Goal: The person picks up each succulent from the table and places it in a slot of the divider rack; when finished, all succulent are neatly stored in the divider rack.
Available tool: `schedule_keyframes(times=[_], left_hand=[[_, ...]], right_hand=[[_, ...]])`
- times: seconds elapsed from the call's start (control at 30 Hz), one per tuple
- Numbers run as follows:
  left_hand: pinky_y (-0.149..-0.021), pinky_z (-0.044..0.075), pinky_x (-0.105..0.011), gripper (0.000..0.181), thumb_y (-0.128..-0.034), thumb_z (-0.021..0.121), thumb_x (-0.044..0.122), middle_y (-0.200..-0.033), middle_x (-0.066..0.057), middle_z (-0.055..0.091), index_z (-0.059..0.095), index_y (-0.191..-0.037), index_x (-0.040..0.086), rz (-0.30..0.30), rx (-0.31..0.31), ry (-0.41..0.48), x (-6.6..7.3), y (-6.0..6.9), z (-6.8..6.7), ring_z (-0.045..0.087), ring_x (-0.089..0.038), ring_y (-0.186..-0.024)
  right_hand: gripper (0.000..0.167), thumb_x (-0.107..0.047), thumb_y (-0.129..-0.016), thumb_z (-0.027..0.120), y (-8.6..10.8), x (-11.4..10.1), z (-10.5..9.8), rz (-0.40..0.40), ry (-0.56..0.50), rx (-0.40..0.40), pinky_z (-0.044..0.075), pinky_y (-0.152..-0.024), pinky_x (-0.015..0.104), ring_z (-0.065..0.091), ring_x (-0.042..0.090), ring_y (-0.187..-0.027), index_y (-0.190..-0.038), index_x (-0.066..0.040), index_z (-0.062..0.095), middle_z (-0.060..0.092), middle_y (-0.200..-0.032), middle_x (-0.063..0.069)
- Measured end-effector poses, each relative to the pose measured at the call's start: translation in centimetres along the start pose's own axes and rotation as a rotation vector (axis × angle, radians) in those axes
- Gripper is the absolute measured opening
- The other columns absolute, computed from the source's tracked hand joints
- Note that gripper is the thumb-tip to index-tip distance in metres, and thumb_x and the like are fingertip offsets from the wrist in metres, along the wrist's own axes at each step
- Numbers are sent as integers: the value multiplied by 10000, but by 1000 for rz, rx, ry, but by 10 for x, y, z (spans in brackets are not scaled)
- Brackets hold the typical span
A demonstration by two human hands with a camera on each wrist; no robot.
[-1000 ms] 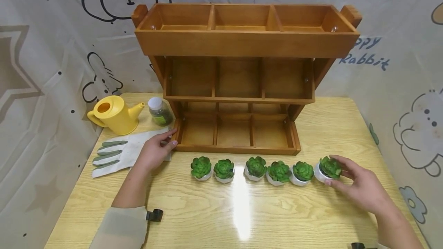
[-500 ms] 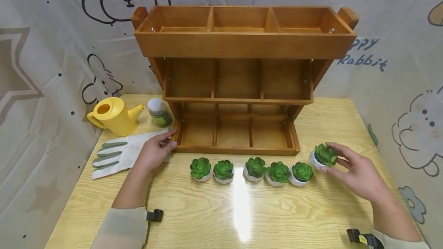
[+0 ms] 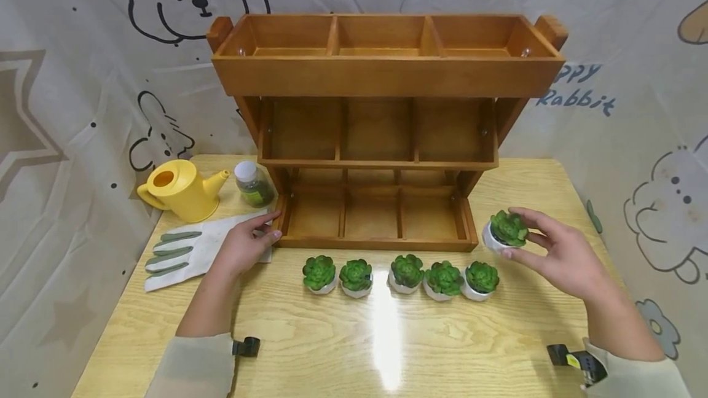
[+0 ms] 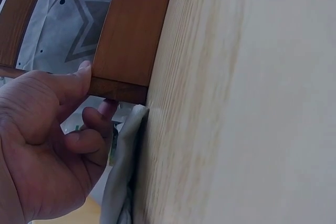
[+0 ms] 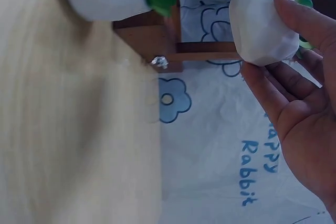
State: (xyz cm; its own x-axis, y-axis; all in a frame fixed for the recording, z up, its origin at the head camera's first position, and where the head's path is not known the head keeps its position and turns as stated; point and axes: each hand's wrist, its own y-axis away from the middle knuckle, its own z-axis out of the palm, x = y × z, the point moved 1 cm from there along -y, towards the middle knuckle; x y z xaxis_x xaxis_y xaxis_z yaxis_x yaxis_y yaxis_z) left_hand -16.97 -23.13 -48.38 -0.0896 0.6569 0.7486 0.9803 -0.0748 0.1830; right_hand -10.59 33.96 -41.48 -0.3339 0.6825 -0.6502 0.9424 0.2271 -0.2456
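Observation:
A brown wooden three-tier shelf (image 3: 376, 243) stands at the back of the table, each tier split into three compartments. At its lower left corner my left hand (image 3: 243, 247) grips the bottom tray's end between thumb and fingers; the left wrist view shows this hand (image 4: 58, 135) pinching the wooden edge (image 4: 118, 88). My right hand (image 3: 566, 257) holds a potted succulent (image 3: 507, 229) by its white pot, right of the bottom tray. In the right wrist view the pot (image 5: 262, 27) sits raised between thumb and fingers of the hand (image 5: 310, 114). Several other succulents (image 3: 406, 271) stand in front of the shelf.
Left of the shelf are a yellow watering can (image 3: 185, 192), a lidded jar (image 3: 254, 186) and a white glove with green-grey parts (image 3: 204, 247), which lies by my left hand. Patterned cloth (image 3: 72, 78) hangs behind and beside the wooden table (image 3: 310, 349).
My right hand has lifted the succulent and carried it back and to the left, toward the shelf's right end. My left hand keeps its grip on the tray corner.

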Motion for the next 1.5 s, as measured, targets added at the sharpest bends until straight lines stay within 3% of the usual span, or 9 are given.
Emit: schedule_keyframes(times=[0.43, 0.97, 1.17, 1.23, 1.43, 1.5], left_hand=[[-792, 484, -365, 506, -1031, 678, 272, -1178, -110, 635, 564, -1517, 194, -31, 6, 21, -7, 10, 8, 601, -276, -1072], [-761, 486, -354, 494, -1037, 667, 270, -1166, -125, 641, 570, -1511, 169, -8, 26, 10, -3, 4, 8, 610, -280, -1051], [-781, 481, -359, 493, -1038, 665, 273, -1172, -115, 640, 567, -1515, 198, -28, 36, 0, 0, 4, 7, 605, -276, -1059], [-795, 480, -365, 494, -1038, 665, 272, -1176, -115, 640, 566, -1516, 199, -29, 37, -2, 1, 3, 7, 605, -280, -1071], [-812, 489, -385, 494, -1038, 664, 279, -1193, -125, 648, 568, -1513, 182, -14, 36, -19, 5, 2, 5, 608, -294, -1111], [-813, 490, -389, 491, -1037, 665, 277, -1197, -127, 651, 572, -1510, 180, -14, 37, -25, 6, 1, 4, 610, -295, -1115]], right_hand=[[727, -104, -816, 905, -16, -23, -5, -11, -3, -24, 407, -950, 48, 512, -150, -1141, -1461, -65, 573, 637, -1351, 170], [691, -68, -825, 891, -58, -50, -17, -64, -50, -7, 445, -918, 68, 604, -95, -1086, -1443, -65, 583, 663, -1315, 122], [701, -106, -856, 873, -74, -64, -20, -63, -62, -8, 471, -890, 86, 695, 307, -1141, -1483, -94, 559, 653, -1323, 130], [702, -118, -864, 868, -77, -67, -21, -63, -63, -9, 473, -890, 87, 688, 362, -1138, -1491, -101, 553, 655, -1318, 132], [697, -76, -857, 866, -89, -74, -23, -112, -74, -15, 489, -906, 116, 682, 43, -1087, -1484, -81, 562, 688, -1270, 107], [702, -65, -856, 863, -93, -78, -25, -121, -88, -17, 494, -901, 121, 683, 50, -1096, -1488, -80, 558, 690, -1268, 115]])
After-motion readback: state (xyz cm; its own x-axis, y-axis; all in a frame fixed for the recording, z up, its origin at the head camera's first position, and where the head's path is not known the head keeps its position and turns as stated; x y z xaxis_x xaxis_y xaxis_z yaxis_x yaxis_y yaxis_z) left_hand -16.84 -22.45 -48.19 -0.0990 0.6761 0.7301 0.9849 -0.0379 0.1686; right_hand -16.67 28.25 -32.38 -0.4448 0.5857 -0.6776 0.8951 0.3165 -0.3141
